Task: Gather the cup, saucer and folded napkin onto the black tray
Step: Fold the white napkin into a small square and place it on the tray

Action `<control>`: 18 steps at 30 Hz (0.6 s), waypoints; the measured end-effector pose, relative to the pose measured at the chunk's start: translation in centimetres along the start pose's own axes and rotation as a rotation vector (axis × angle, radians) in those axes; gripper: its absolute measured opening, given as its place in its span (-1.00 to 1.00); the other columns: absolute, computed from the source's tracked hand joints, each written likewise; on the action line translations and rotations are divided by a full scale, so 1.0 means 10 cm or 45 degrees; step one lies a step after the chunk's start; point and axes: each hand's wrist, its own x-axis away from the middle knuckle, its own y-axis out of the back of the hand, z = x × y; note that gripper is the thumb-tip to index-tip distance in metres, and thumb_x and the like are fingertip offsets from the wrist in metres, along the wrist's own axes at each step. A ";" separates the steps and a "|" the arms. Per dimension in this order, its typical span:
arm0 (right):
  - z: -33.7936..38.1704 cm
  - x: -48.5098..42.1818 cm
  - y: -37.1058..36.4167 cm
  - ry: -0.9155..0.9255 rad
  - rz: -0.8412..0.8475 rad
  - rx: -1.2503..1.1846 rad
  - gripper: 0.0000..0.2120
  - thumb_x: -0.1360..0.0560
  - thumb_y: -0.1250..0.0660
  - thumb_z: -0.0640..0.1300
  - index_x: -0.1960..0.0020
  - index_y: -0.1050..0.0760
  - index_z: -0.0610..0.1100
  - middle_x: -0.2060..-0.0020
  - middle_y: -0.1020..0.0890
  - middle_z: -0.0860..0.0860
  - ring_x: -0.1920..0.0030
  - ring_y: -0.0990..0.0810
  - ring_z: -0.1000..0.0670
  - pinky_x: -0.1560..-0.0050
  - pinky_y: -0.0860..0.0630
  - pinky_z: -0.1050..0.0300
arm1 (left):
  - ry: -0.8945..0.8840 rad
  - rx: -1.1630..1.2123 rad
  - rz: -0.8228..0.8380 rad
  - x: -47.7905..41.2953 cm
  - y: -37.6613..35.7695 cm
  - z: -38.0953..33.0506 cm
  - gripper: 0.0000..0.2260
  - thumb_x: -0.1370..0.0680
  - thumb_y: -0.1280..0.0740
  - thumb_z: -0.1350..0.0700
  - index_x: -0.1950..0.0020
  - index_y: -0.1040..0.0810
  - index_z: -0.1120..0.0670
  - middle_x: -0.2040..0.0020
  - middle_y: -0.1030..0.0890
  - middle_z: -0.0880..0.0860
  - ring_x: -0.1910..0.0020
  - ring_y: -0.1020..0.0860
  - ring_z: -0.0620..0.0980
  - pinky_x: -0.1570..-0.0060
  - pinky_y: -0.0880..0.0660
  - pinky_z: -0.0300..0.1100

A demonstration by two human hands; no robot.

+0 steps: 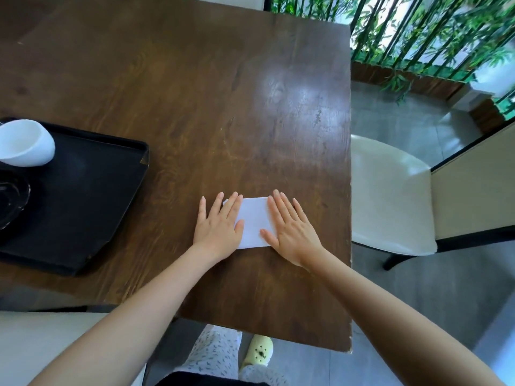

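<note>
A white folded napkin (254, 221) lies flat on the dark wooden table (195, 93), near its right front part. My left hand (220, 224) rests flat on the napkin's left edge, fingers spread. On its right edge my right hand (289, 227) lies flat the same way. The black tray (83, 196) sits at the left of the table. A white cup (25, 143) stands on the tray's far left corner. A dark glass saucer (11, 201) lies on the tray at the frame's left edge, partly cut off.
The table's right edge (350, 190) runs close to my right hand. A cream chair (390, 196) stands just beyond that edge. A bamboo screen (418, 32) fills the back right. My leg and a yellow shoe (257, 352) show below the table's front edge.
</note>
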 end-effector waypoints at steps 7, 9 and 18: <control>0.33 0.14 0.22 -0.422 -0.166 -0.162 -0.65 -0.51 -0.24 0.11 -0.06 -0.40 -0.18 -0.02 -0.51 -0.10 -0.04 -0.47 -0.13 0.05 -0.41 0.04 | -0.073 0.065 0.230 -0.26 0.46 -0.01 -0.42 -0.46 -0.31 -0.04 -0.41 -0.21 0.08 -0.29 -0.36 0.12 -0.28 -0.33 0.12 -0.17 -0.34 -0.01; 0.38 0.13 0.28 -0.540 -0.059 -0.411 -0.69 -0.50 -0.29 0.02 -0.09 -0.37 -0.19 -0.04 -0.52 -0.11 -0.05 -0.50 -0.14 0.04 -0.45 0.02 | -0.073 0.076 0.408 -0.36 0.59 0.01 -0.43 -0.41 -0.38 -0.09 -0.32 -0.28 0.08 -0.23 -0.42 0.10 -0.20 -0.41 0.11 -0.03 -0.41 -0.04; 0.23 0.04 0.40 -0.669 0.155 -0.882 -0.75 -0.41 -0.38 -0.10 0.05 -0.35 -0.16 0.12 -0.49 -0.04 0.16 -0.45 0.00 0.26 -0.36 0.14 | -0.157 0.610 0.475 -0.38 0.63 0.00 -0.73 -0.55 -0.18 -0.14 0.26 -0.32 -0.02 0.26 -0.42 -0.04 0.29 -0.37 -0.06 0.34 -0.24 -0.20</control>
